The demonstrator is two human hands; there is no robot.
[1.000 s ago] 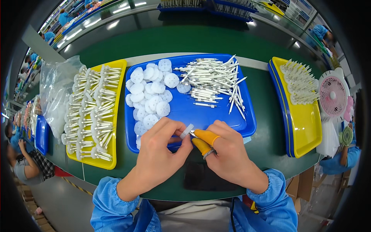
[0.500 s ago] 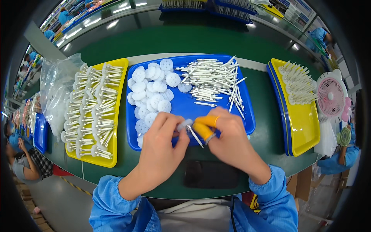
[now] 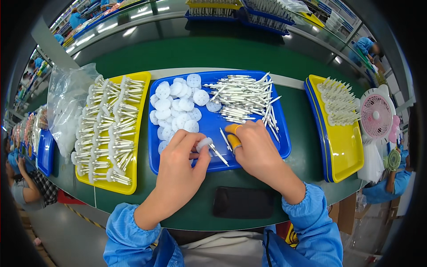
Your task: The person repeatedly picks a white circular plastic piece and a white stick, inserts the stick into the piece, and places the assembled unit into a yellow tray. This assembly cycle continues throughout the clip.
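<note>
Over the front of a blue tray (image 3: 209, 129), my left hand (image 3: 179, 167) pinches a white round plastic disc (image 3: 204, 143) by its edge. A thin white rod with a metallic end (image 3: 219, 156) sticks out of that disc toward the lower right. My right hand (image 3: 260, 149), with yellow finger cots on its fingertips, is closed beside it on another white rod (image 3: 225, 139). Loose discs with small holes (image 3: 177, 104) lie in the tray's left part. Many loose white rods (image 3: 242, 95) are heaped in its right part.
At left, a yellow tray (image 3: 143, 107) holds rows of discs filled with rods, beside a clear plastic bag (image 3: 66, 107). Stacked trays (image 3: 344, 155) with more filled discs and a pink-white fan (image 3: 377, 111) stand at right. A black phone (image 3: 243, 203) lies near the table edge.
My right hand has moved away from the disc toward the rod heap and now has another rod at its fingertips. The disc with its rod stays in my left hand.
</note>
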